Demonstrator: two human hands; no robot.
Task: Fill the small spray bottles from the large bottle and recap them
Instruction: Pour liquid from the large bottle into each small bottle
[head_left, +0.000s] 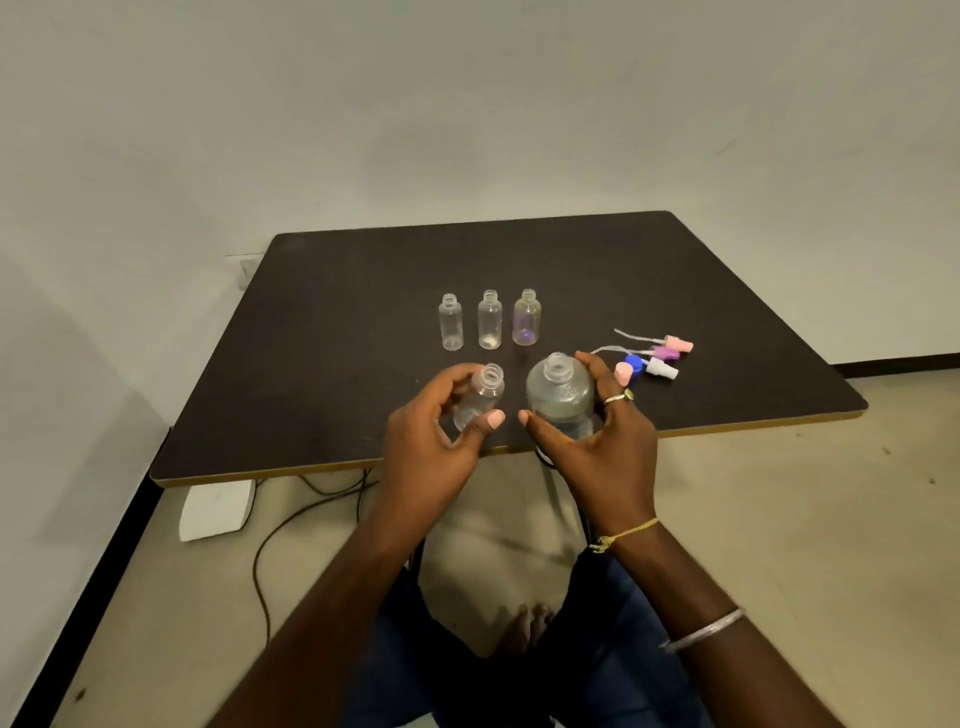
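Observation:
My left hand (434, 436) grips an uncapped small clear bottle (483, 397) near the table's front edge, tilted slightly. My right hand (597, 436) wraps around the large clear bottle (560, 395), which is open at the top and holds liquid. Behind them three small open bottles stand in a row: left (450, 322), middle (490, 320), right (527, 318) with a purple tint at its base. To the right lie the spray caps with dip tubes: pink (675, 343), purple (665, 353), white (660, 369), plus a blue cap (632, 362) and a pink cap (623, 373).
The dark table (363, 338) has a light front edge and stands near a grey wall. Below it are a white box (215, 509) and black cables (291, 525) on the floor. My legs and feet show under the table edge.

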